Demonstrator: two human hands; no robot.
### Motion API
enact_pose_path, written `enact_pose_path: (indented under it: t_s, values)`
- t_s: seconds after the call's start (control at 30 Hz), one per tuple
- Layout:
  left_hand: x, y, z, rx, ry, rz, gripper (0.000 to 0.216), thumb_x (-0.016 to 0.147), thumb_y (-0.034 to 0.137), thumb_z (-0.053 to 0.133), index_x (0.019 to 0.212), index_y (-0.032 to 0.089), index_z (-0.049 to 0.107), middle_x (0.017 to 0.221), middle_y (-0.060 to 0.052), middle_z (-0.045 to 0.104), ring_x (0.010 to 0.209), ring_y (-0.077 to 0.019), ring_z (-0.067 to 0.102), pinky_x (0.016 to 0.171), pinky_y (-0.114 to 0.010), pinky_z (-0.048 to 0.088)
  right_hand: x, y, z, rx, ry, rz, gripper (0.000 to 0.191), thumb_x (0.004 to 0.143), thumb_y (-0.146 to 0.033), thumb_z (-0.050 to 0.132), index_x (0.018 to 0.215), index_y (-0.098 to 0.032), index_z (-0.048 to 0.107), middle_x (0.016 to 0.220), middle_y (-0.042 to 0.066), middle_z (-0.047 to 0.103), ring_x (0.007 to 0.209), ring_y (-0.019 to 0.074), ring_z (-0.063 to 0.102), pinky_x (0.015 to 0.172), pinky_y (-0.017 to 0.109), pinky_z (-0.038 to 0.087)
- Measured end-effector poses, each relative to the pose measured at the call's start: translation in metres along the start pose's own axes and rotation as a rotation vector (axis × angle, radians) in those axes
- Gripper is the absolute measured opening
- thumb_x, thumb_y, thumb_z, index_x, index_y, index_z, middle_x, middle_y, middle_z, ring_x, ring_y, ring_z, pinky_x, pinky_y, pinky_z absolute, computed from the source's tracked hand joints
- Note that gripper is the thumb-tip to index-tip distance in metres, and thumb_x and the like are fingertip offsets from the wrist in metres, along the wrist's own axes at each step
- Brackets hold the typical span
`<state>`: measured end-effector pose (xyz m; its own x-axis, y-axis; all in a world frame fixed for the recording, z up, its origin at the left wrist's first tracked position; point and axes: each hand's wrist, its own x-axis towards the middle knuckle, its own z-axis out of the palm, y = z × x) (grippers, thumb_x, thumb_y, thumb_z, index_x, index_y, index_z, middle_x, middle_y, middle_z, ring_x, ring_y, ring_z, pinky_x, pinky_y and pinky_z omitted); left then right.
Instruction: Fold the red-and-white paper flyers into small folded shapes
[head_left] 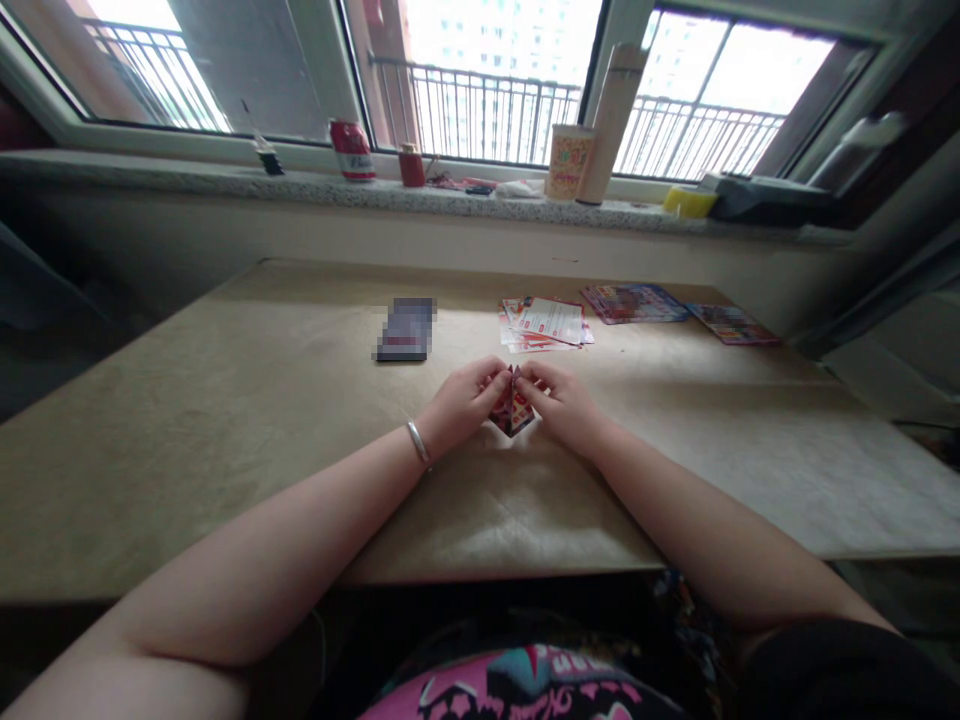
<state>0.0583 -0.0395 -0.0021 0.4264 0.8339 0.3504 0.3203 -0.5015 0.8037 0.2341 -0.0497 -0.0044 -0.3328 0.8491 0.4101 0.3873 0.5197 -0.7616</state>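
Observation:
My left hand (466,402) and my right hand (564,402) meet over the middle of the wooden table (225,440). Between them is a small folded piece of printed paper (513,408), mostly red and dark, folded to a point. The fingers of both hands pinch its upper edges from either side. A silver bangle sits on my left wrist. The lower tip of the paper rests on or just above the tabletop.
A small stack of printed leaflets (546,323) lies just beyond my hands. Two more printed sheets (634,302) (733,324) lie at the back right. A dark blurred object (406,329) lies to the back left. The windowsill (187,180) holds a red can (352,150), cups and a tall flask (609,110).

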Motion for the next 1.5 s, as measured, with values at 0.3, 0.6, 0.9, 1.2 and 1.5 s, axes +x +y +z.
enact_pose_path:
  t_s: [0.3,0.6,0.9,1.2,1.5]
  values:
    - [0.0,0.005,-0.002,-0.018,-0.125,-0.013,0.026,0.088,0.038,0.043,0.072,0.017,0.049,0.06,0.004,0.047,0.057,-0.01,0.043,0.054,-0.021,0.035,-0.002,-0.001,0.002,0.009,-0.072,0.013,0.027,0.091,-0.034,0.043,0.067,-0.02,0.044,0.062,-0.004,0.046,0.062,0.0117,0.043,0.059,0.025,0.032]
    - [-0.002,0.002,0.004,-0.145,-0.14,-0.042,0.013,0.084,0.03,0.047,0.079,0.019,0.044,0.063,0.006,0.046,0.054,-0.0079,0.044,0.05,-0.019,0.037,0.0,-0.002,0.002,0.06,-0.038,0.058,0.031,0.091,-0.039,0.042,0.067,-0.02,0.047,0.062,-0.003,0.047,0.062,0.0124,0.045,0.059,0.025,0.035]
    - [-0.001,-0.006,0.008,-0.266,-0.153,-0.068,0.017,0.083,0.027,0.056,0.094,0.018,0.046,0.075,0.003,0.058,0.066,-0.0111,0.061,0.059,-0.021,0.05,0.0,0.01,0.005,0.086,0.051,0.074,0.014,0.091,-0.034,0.045,0.088,-0.022,0.051,0.072,-0.003,0.055,0.066,0.0132,0.052,0.062,0.026,0.042]
    - [0.002,-0.009,0.007,-0.317,-0.072,-0.064,0.025,0.083,0.036,0.061,0.094,0.017,0.049,0.074,0.002,0.058,0.064,-0.01,0.061,0.057,-0.02,0.047,-0.001,0.014,0.006,0.127,0.014,0.1,0.017,0.09,-0.038,0.05,0.094,-0.022,0.051,0.072,-0.003,0.058,0.062,0.0122,0.056,0.06,0.025,0.045]
    - [0.001,-0.007,0.004,-0.225,-0.08,-0.07,0.021,0.085,0.034,0.058,0.094,0.017,0.051,0.074,0.002,0.058,0.063,-0.0096,0.061,0.055,-0.019,0.045,-0.001,0.014,0.005,0.087,-0.02,0.103,0.018,0.09,-0.039,0.05,0.093,-0.021,0.052,0.076,-0.001,0.061,0.067,0.0132,0.057,0.062,0.026,0.045]
